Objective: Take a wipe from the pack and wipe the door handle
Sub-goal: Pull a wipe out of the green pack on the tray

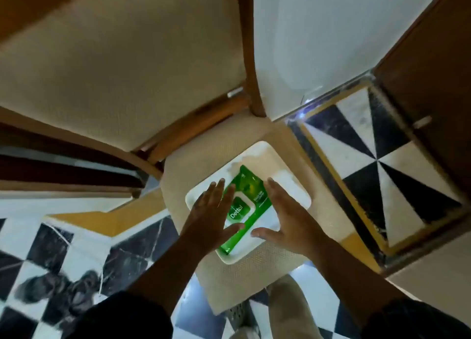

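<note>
A green pack of wipes (251,193) with a white flap label lies flat on a white square tray (293,188), which rests on a beige cushioned chair seat (193,170). My left hand (211,211) hovers over the pack's left side with fingers spread, covering part of it. On the pack's right side my right hand (288,211) is spread open, thumb near the pack's lower edge. Neither hand grips anything. A dark wooden door (438,83) stands at the right; a small pale fitting (421,121) shows on it, too blurred to identify.
The chair's beige backrest with wooden frame (252,58) rises behind the seat. A white wall (331,32) stands beyond it. The floor (377,160) is black-and-white tile with yellow borders. A dark wooden piece of furniture (63,168) sits at the left.
</note>
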`<action>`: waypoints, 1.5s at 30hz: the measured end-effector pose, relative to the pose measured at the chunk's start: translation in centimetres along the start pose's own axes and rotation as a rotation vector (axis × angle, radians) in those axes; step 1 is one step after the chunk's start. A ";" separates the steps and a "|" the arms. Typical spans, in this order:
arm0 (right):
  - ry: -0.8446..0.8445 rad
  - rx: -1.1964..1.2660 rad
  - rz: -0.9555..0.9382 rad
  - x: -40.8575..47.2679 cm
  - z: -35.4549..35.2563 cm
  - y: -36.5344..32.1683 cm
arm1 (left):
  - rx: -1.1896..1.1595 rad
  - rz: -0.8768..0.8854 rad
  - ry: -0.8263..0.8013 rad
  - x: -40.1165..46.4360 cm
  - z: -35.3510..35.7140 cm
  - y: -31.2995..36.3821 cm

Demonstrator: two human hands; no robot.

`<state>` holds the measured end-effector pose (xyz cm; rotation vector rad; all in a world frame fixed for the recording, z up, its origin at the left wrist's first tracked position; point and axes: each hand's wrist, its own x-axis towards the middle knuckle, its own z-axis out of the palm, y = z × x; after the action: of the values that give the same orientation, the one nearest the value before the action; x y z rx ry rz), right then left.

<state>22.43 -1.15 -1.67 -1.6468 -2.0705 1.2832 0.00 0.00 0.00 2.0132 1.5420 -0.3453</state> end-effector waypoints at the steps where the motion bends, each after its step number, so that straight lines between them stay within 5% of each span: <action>1: -0.013 -0.012 -0.032 0.5 0.8 0.4 | 0.057 0.054 0.016 0.7 1.0 0.0; 8: -0.012 -0.100 -0.087 2.0 5.0 2.8 | 0.198 0.145 0.144 3.6 6.4 -1.2; 20: -0.010 -0.195 -0.077 2.5 6.1 3.1 | -0.005 0.228 0.161 3.7 4.5 -1.6; 25: 0.086 -0.035 0.034 2.9 6.3 0.8 | -0.127 0.125 0.222 3.5 1.0 -3.6; 35: 0.157 -0.365 0.220 5.2 8.6 -3.1 | -0.063 0.066 0.174 4.0 0.1 -4.7; 41: 0.439 0.198 0.360 4.7 6.2 -2.2 | -0.100 0.050 0.162 4.2 -0.3 -4.1; 45: 0.364 0.348 0.364 4.3 6.2 -2.7 | -0.118 0.014 0.168 4.1 -1.0 -4.1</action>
<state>15.09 -0.51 -4.94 -1.9624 -1.3010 1.2371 -2.76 4.51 -2.47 2.0020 1.6081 -0.0789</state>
